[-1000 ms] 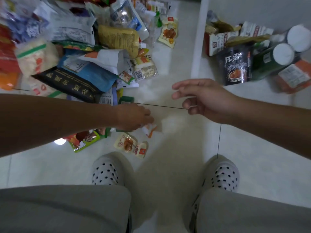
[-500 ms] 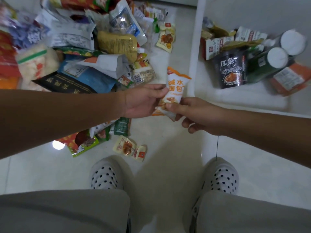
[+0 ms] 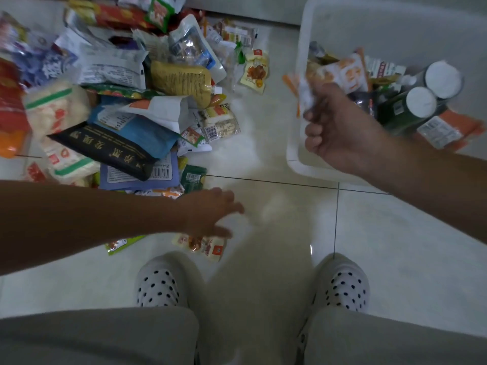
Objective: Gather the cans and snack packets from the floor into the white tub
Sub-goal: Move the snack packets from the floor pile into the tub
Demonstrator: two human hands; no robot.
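Glossy floor tiles [image 3: 263,159], plastic tub [image 3: 297,143]

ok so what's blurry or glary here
Head view: the orange-and-white packet in the right hand is motion-smeared above the white tub; the left hand is slightly blurred; light is dim, with one small glare fleck on the floor tile by the right shoe.
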